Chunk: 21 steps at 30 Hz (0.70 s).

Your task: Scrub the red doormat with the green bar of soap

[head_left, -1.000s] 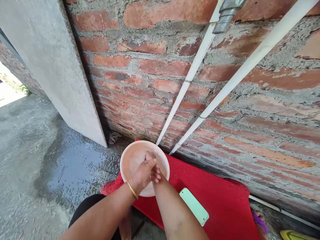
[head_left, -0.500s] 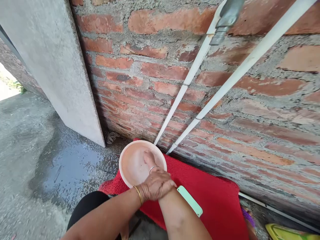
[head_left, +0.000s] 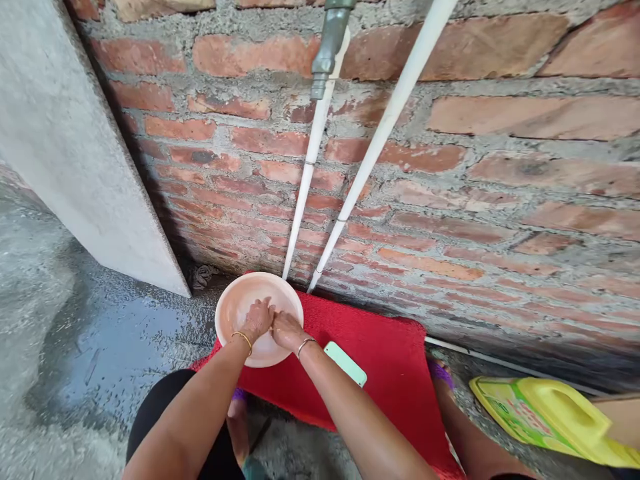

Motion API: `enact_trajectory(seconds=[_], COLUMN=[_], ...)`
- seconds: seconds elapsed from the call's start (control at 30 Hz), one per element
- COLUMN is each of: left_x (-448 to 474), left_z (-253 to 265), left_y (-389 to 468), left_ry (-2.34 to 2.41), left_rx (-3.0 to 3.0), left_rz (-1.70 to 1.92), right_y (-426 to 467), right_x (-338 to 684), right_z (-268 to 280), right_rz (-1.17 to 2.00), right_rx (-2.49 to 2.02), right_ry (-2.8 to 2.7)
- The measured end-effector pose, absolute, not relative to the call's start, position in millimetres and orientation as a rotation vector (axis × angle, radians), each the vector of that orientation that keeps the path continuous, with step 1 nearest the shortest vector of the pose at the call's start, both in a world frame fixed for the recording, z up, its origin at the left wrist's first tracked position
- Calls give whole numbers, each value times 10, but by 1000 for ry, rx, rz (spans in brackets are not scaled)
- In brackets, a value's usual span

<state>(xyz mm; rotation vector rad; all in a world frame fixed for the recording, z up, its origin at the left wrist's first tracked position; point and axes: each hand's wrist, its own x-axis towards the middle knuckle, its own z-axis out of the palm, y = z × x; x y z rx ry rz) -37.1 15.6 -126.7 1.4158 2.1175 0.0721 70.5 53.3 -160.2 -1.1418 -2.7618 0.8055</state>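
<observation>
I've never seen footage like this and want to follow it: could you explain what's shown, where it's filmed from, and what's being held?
There's no machine here: these are a person's own bare hands, filmed by one camera worn on the head, looking forward and down. The left hand and right hand come close together at a round, pale pink-white basin. I can't make out anything held in them. The basin sits on a bright red, fuzzy cloth, where a mint-green, rounded rectangular object, perhaps a phone, also lies, to the basin's right. Beyond is a rough red-brick wall with a grey metal tap.
</observation>
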Motion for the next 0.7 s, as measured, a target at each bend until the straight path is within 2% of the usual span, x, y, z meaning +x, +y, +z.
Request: enact_trajectory(seconds=[0.2, 0.37, 0.47, 0.57, 0.7], left_x=[-403, -328, -295, -268, -261], left_z=[-1553, -1724, -1742, -1753, -1850], left_y=[122, 95, 92, 75, 51], left_ry=[2116, 2101, 2090, 2068, 2121], left_rx=[1384, 1310, 1323, 1379, 1428], left_rz=[-335, -614, -681, -692, -679], right_y=[427, 217, 94, 8, -160], right_x=[1607, 2488, 2780, 2856, 2671], right_z=[-1416, -1651, -1845, -1944, -1923], right_rz=[639, 598, 698, 767, 691], right_rx=[-1136, -1657, -1914, -1922, -1915], right_ry=[-2631, -2514, -2504, -2512, -2494])
